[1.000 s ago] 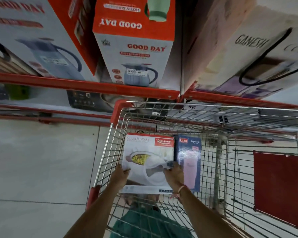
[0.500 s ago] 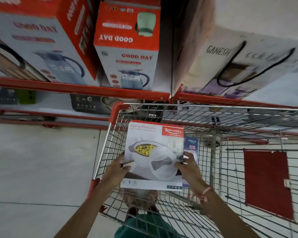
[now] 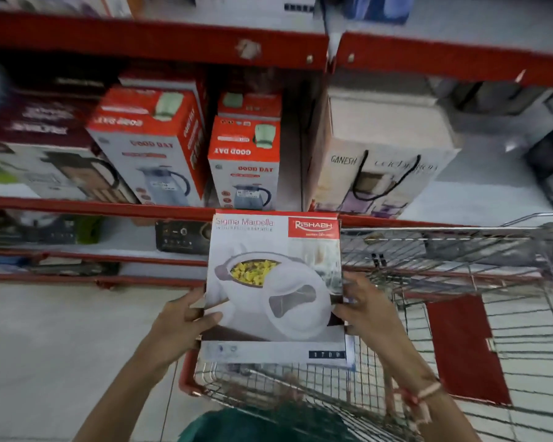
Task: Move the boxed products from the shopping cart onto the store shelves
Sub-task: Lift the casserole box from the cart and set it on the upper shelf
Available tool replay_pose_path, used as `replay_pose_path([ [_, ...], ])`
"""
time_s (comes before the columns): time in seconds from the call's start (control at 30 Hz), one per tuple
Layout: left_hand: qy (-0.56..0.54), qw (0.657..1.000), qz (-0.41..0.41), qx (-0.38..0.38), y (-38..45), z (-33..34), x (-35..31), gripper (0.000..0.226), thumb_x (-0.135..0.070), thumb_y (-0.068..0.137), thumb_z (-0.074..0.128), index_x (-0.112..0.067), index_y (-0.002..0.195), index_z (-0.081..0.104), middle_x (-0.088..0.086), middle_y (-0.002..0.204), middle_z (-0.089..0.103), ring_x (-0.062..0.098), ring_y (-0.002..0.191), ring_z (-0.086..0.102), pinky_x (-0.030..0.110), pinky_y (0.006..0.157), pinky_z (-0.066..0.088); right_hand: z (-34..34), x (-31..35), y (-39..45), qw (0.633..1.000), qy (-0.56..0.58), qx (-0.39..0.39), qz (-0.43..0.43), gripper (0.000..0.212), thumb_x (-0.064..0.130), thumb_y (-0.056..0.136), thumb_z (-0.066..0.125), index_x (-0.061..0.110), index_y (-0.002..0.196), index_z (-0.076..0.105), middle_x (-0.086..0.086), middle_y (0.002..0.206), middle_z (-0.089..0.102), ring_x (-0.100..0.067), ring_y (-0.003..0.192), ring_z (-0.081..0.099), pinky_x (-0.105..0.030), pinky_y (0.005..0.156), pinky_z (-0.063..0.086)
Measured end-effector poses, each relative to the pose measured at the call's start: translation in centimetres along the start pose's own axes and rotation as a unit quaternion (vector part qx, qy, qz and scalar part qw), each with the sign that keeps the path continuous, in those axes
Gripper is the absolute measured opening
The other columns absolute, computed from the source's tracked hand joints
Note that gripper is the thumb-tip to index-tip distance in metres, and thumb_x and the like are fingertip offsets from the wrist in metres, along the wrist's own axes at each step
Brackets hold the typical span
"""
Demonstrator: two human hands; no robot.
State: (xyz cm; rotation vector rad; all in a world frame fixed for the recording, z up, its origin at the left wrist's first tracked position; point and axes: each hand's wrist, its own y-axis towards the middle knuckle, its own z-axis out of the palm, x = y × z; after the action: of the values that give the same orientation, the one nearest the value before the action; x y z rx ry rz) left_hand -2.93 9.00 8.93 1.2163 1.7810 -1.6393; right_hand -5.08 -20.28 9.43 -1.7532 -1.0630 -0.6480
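A white casserole box [image 3: 273, 282] with a red Rishabh label is held up above the near left corner of the wire shopping cart [image 3: 444, 250]. My left hand [image 3: 182, 320] grips its left edge and my right hand [image 3: 367, 311] grips its right edge. The box's top edge reaches the level of the red shelf rail [image 3: 109, 207]. The blue box seen before in the cart is hidden behind the casserole box.
On the shelf behind stand red-and-white Good Day jug boxes [image 3: 245, 161], [image 3: 154, 145] and a Ganesh bag-style box [image 3: 383, 154], with a gap between them. A lower shelf holds a dark appliance box [image 3: 182, 236]. A red flap [image 3: 463, 349] hangs in the cart.
Both hands have lifted the casserole box out of the cart basket and up toward the shelf. The view has tilted upward, showing more of the shelves.
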Motion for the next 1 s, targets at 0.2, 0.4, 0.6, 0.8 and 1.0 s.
replay_pose_path([
  [0.2, 0.006, 1.000, 0.024, -0.010, -1.2, -0.8, -2.0, 0.040, -0.013, 0.082, 0.067, -0.039, 0.111, 0.059, -0.017, 0.098, 0.070, 0.005, 0.088, 0.066, 0.029, 0.071, 0.057, 0.0, 1.9, -0.6, 0.999, 0.005, -0.020, -0.033, 0.050, 0.000, 0.079, 0.070, 0.040, 0.105, 0.055, 0.019, 0.095, 0.064, -0.016, 0.102, 0.063, -0.024, 0.077, 0.055],
  [0.4, 0.010, 0.997, 0.057, -0.045, -0.6, -1.9, -4.3, 0.049, -0.007, 0.079, 0.070, -0.036, 0.116, 0.057, -0.025, 0.071, 0.073, 0.000, 0.082, 0.066, 0.029, 0.078, 0.055, -0.7, 4.6, -0.3, 0.996, 0.013, -0.066, -0.053, 0.052, 0.006, 0.077, 0.074, 0.027, 0.120, 0.056, 0.011, 0.101, 0.067, 0.000, 0.084, 0.066, -0.021, 0.066, 0.053],
  [0.6, 0.019, 0.981, 0.159, -0.107, 0.1, -3.3, -9.2, 0.054, 0.009, 0.072, 0.071, -0.032, 0.106, 0.063, -0.027, 0.067, 0.071, -0.003, 0.079, 0.068, 0.008, 0.068, 0.054, -1.6, 8.7, 1.6, 0.986, 0.026, -0.129, -0.103, 0.040, 0.016, 0.073, 0.081, 0.023, 0.103, 0.055, 0.007, 0.102, 0.072, -0.013, 0.090, 0.069, -0.044, 0.082, 0.058],
  [0.8, 0.050, 0.957, 0.199, -0.205, 0.8, -6.5, -13.5, 0.054, 0.002, 0.067, 0.078, -0.015, 0.117, 0.065, -0.001, 0.089, 0.069, 0.011, 0.083, 0.063, 0.027, 0.088, 0.048, -1.5, 12.0, 2.5, 0.978, 0.026, -0.158, -0.136, 0.038, 0.015, 0.067, 0.085, 0.029, 0.082, 0.054, -0.001, 0.096, 0.072, -0.018, 0.090, 0.068, -0.045, 0.081, 0.060],
  [1.0, 0.067, 0.953, 0.226, -0.191, 0.2, -7.8, -14.1, 0.057, -0.005, 0.058, 0.086, -0.048, 0.091, 0.069, -0.008, 0.086, 0.075, 0.012, 0.092, 0.067, 0.036, 0.088, 0.055, -2.1, 13.5, 1.4, 0.979, 0.042, -0.151, -0.129, 0.037, 0.012, 0.066, 0.085, 0.023, 0.086, 0.056, -0.002, 0.089, 0.077, -0.011, 0.077, 0.071, -0.042, 0.078, 0.061],
])
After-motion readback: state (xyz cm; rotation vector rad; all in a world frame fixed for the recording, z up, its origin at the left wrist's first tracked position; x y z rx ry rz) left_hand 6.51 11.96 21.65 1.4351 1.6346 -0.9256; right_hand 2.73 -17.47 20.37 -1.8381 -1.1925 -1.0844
